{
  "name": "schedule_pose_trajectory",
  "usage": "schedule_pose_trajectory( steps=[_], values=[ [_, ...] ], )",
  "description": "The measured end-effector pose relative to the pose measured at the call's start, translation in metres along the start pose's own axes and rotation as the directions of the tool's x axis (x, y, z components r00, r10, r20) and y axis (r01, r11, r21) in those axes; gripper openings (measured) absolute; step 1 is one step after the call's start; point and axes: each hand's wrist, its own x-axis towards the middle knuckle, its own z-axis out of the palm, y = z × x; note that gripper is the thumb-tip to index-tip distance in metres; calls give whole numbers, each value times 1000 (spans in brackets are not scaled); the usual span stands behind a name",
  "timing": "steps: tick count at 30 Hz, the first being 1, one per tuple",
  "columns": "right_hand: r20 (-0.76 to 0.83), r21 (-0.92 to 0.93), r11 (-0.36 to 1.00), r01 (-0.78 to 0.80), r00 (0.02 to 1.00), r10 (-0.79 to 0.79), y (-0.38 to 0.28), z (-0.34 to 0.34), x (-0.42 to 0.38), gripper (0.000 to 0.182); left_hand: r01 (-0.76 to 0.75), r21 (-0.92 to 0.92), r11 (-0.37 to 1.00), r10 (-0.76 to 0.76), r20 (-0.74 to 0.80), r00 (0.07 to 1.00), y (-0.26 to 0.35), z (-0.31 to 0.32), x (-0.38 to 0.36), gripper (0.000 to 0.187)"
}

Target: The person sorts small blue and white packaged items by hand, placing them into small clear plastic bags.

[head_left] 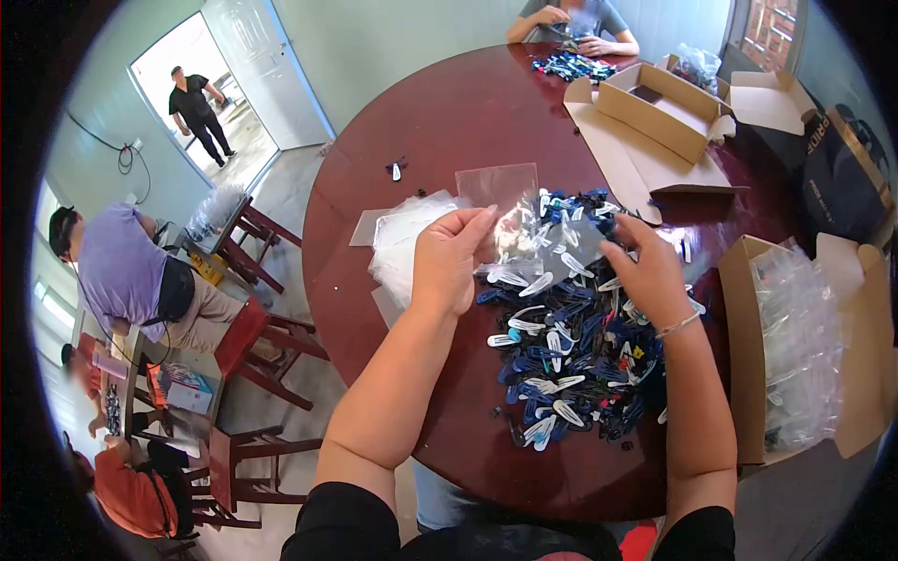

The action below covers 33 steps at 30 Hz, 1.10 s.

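Note:
Over the round red table (pixel 374 145), my left hand (pixel 451 257) pinches a clear plastic bag (pixel 498 187) between thumb and fingers. My right hand (pixel 647 266) is at the right side of the clear plastic, its thumb and fingers curled towards each other; what lies between the fingertips is too small to tell. Under and in front of both hands spreads a large heap of hair clips (pixel 566 365), mostly dark blue, black and white. A stack of clear bags (pixel 402 248) lies left of my left hand.
At right stands an open carton (pixel 744 355) of filled bags. Another carton (pixel 655 112) and a dark bag (pixel 842 178) are at the back right. A co-worker (pixel 585 28) sits across the table by more clips. Other people sit at left; a person (pixel 194 107) is in the doorway.

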Motion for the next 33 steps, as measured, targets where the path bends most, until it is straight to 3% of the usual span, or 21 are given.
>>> schedule_pose_trajectory(
  steps=[1, 3, 4, 5, 7, 16, 18, 19, 20, 22, 23, 27, 31, 33],
  values=[
    [3, 2, 1000, 2, 1000, -2, -6, 1, 0, 30, 4, -53, 999, -5, -13, 1000, -2, 3, -1, 13],
    [-103, -317, 871, 375, 900, -424, -25, -4, 0, 31, 8, -109, 994, -11, -25, 1000, -4, 6, -3, 14],
    [-92, -183, 890, 417, 894, -438, -32, -3, -3, 25, 11, -173, 985, -10, 8, 1000, -5, 7, -5, 14],
    [-92, -184, 889, 419, 893, -440, -40, -2, -7, 25, 15, -237, 971, -5, 41, 999, -6, 8, -6, 14],
    [56, 163, 963, 213, 973, -224, -54, 0, -17, 16, 25, -253, 967, -20, 25, 1000, 3, 17, -13, 14],
    [-7, 318, 881, 351, 930, -368, -86, 3, -32, 7, -46, -212, 976, 46, -6, 999, -1, 17, -15, 16],
    [245, 547, 837, 11, 954, -173, -95, 5, -43, 15, -91, -137, 986, 90, -11, 996, 1, 19, -18, 15],
    [447, 523, 839, -152, 887, -118, -98, 1, -43, 32, -95, -136, 986, 94, -13, 996, 1, 20, -19, 15],
    [446, 525, 838, -149, 887, -121, -98, 4, -43, 32, -106, -138, 985, 105, -10, 994, 0, 20, -20, 15],
    [609, 571, 662, -484, 791, 54, -93, 13, -44, 46, -119, -142, 983, 119, -7, 993, 0, 22, -22, 16],
    [608, 572, 664, -482, 792, 51, -92, 16, -44, 46, -116, -144, 983, 114, -21, 993, 1, 24, -23, 16],
    [536, 756, 400, -518, 841, 76, -90, 21, -46, 54, -98, -203, 974, 101, 4, 995, 0, 27, -25, 19],
    [509, 833, 156, -531, 846, 162, -93, 22, -39, 48, -23, -136, 990, 38, 105, 994, -8, 28, -26, 23],
    [490, 842, 124, -525, 841, 231, -91, 21, -36, 44, -21, -60, 998, 30, 153, 988, -10, 31, -28, 25]
  ],
)
